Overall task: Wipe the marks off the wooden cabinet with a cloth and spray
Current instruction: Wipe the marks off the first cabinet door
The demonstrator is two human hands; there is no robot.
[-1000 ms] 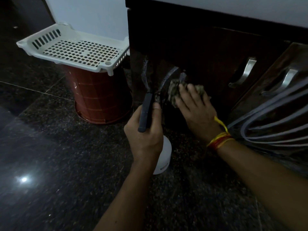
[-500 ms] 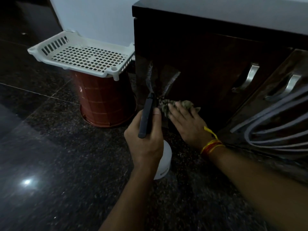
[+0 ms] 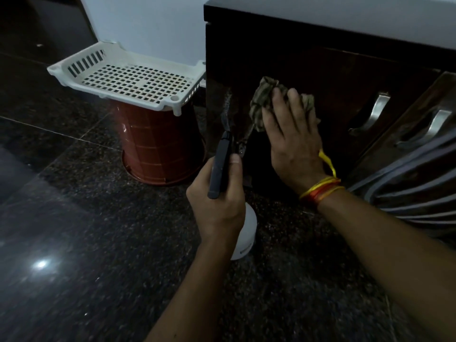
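The dark wooden cabinet (image 3: 340, 77) fills the upper right, with pale streak marks (image 3: 228, 107) on its left door. My right hand (image 3: 291, 134) presses a crumpled greenish cloth (image 3: 261, 99) flat against that door, fingers straight and pointing up. My left hand (image 3: 219, 193) grips a spray bottle (image 3: 243, 233) with a white body and a dark trigger head (image 3: 220, 164), held just in front of the door's lower left part, nozzle toward the marks.
A white slotted plastic tray (image 3: 128, 77) lies on an upturned red-brown bucket (image 3: 160, 144) just left of the cabinet. Two metal handles (image 3: 375, 112) sit on the doors to the right. Grey striped fabric (image 3: 407, 183) is at the right edge. The floor is dark polished granite.
My right hand has slid the cloth from low on the door, beside the sprayer, upward and a little to the right. The left hand keeps the bottle in the same place.
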